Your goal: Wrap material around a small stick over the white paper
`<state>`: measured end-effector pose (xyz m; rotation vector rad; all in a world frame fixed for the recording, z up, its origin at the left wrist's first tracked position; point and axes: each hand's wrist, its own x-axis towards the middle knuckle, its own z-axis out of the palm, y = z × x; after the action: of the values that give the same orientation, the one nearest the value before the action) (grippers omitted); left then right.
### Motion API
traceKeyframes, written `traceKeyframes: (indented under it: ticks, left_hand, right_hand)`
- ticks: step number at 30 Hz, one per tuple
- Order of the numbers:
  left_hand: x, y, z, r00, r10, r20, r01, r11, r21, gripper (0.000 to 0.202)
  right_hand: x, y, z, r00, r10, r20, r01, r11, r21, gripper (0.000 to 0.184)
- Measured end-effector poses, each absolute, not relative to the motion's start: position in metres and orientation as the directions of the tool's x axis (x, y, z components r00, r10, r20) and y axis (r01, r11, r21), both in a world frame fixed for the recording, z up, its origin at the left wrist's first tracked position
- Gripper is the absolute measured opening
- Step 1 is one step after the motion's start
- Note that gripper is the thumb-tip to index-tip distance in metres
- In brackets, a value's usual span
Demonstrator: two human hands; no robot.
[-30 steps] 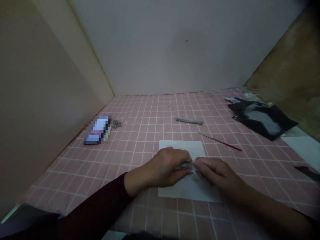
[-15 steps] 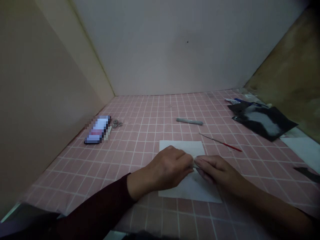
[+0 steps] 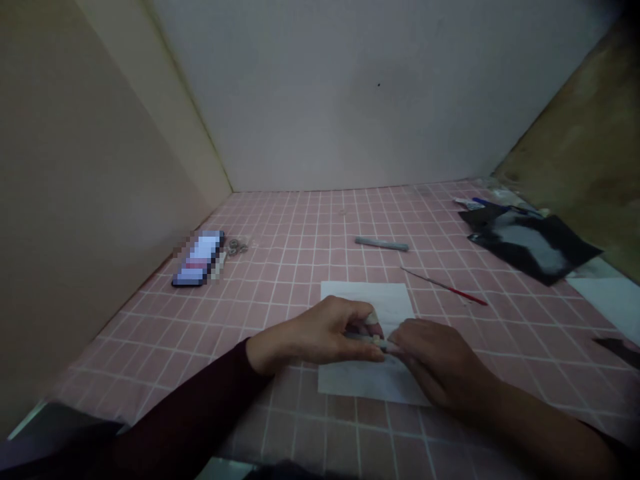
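Over the sheet of white paper (image 3: 350,381), my left hand (image 3: 333,333) is closed around a thin grey stick (image 3: 359,339), thumb below and fingers curled behind it. A pale wrap covers one of its fingertips. On the stick, between my hands, sits a tiny cream-coloured piece (image 3: 377,341), too small to name. My right hand (image 3: 443,357) pinches the stick's right end, palm down, its fingertips partly hidden. Beyond the paper lies a second grey stick (image 3: 382,244). A slim pointed tool with a red handle (image 3: 465,295) rests to the right of it.
A phone (image 3: 200,259) lies at the left, beside small coiled grey items (image 3: 236,247). Black sheets dusted with white powder (image 3: 543,250) are at the right, near another white sheet (image 3: 607,300). A pink checked cloth (image 3: 280,293) covers the table up to the wall (image 3: 310,100).
My left hand has turned and opened its grip somewhat, so the stick and pale piece now show. My right hand has rolled over, knuckles up. The view has shifted slightly.
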<state>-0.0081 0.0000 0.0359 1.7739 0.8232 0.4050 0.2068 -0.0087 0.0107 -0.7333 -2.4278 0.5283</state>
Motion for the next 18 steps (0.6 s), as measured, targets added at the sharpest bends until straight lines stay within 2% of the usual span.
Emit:
traceKeyframes:
  ticks: [2,3,4,5,6,7,8,10,11,12,13,14,16,18]
  left_hand:
    - [-0.004,-0.003,0.034,0.660,0.750,0.039,0.479,-0.461,0.747,0.017]
    - [-0.003,-0.005,0.033,0.656,0.746,0.114,0.527,-0.561,0.638,0.016]
    - [-0.002,-0.006,0.033,0.657,0.736,0.165,0.551,-0.618,0.561,0.015]
    - [-0.001,-0.006,0.033,0.653,0.733,0.191,0.554,-0.634,0.540,0.016]
    - [-0.002,-0.006,0.034,0.646,0.740,0.185,0.538,-0.614,0.578,0.017]
    - [-0.003,-0.005,0.035,0.641,0.753,0.149,0.499,-0.556,0.664,0.020]
    - [-0.005,-0.003,0.037,0.649,0.756,0.085,0.439,-0.463,0.770,0.022]
    - [-0.009,-0.001,0.041,0.711,0.700,-0.067,0.313,-0.231,0.921,0.024]
    - [-0.011,0.000,0.043,0.740,0.663,-0.112,0.280,-0.152,0.948,0.023]
    - [-0.011,0.000,0.043,0.753,0.645,-0.127,0.275,-0.134,0.952,0.021]
    - [-0.011,-0.001,0.043,0.748,0.654,-0.111,0.299,-0.183,0.937,0.021]
    - [-0.009,-0.002,0.042,0.729,0.682,-0.065,0.347,-0.286,0.893,0.020]
    - [-0.004,-0.006,0.038,0.680,0.728,0.089,0.476,-0.531,0.701,0.016]
    - [0.001,-0.009,0.034,0.663,0.719,0.210,0.559,-0.661,0.500,0.014]
  right_hand:
    - [0.207,-0.006,0.012,-0.653,0.743,0.148,0.392,0.499,-0.773,0.038]
    - [0.206,-0.005,0.013,-0.635,0.772,0.023,0.389,0.344,-0.855,0.042]
    - [0.206,-0.004,0.013,-0.621,0.782,-0.063,0.385,0.233,-0.893,0.044]
    - [0.206,-0.003,0.014,-0.613,0.785,-0.091,0.381,0.193,-0.904,0.045]
    - [0.206,-0.004,0.014,-0.610,0.790,-0.060,0.383,0.229,-0.895,0.044]
    - [0.206,-0.005,0.015,-0.620,0.784,0.025,0.385,0.332,-0.861,0.041]
    - [0.207,-0.007,0.015,-0.642,0.753,0.147,0.377,0.476,-0.794,0.037]
    - [0.207,-0.011,0.015,-0.699,0.608,0.377,0.329,0.741,-0.585,0.029]
    - [0.208,-0.012,0.014,-0.717,0.534,0.449,0.301,0.817,-0.491,0.026]
    - [0.208,-0.013,0.014,-0.719,0.502,0.480,0.292,0.846,-0.447,0.025]
    - [0.208,-0.013,0.014,-0.711,0.528,0.464,0.306,0.827,-0.472,0.026]
    - [0.207,-0.012,0.014,-0.691,0.601,0.402,0.335,0.759,-0.558,0.028]
    - [0.206,-0.008,0.014,-0.638,0.751,0.170,0.378,0.497,-0.781,0.037]
    - [0.206,-0.005,0.014,-0.607,0.793,-0.044,0.380,0.242,-0.893,0.044]
